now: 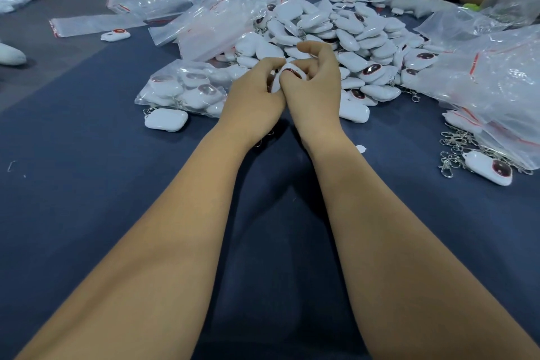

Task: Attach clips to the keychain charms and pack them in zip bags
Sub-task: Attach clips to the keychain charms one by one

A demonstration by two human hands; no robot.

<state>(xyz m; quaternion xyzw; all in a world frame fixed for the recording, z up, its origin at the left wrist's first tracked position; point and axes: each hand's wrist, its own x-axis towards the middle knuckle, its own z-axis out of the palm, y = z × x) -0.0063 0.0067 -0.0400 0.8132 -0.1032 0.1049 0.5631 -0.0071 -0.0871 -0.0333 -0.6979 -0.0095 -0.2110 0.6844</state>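
Now I'm pinching one white charm (289, 71) between the curled fingers of my left hand (257, 99) and right hand (314, 88), just before the pile (344, 35); I'm steadying its loop so the clip seats fully.

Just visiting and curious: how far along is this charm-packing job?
Partly done. One filled zip bag lies left of the hands. In hand: the left hand and right hand both grip one charm. Left: a big heap of loose charms, spare clips and empty bags.
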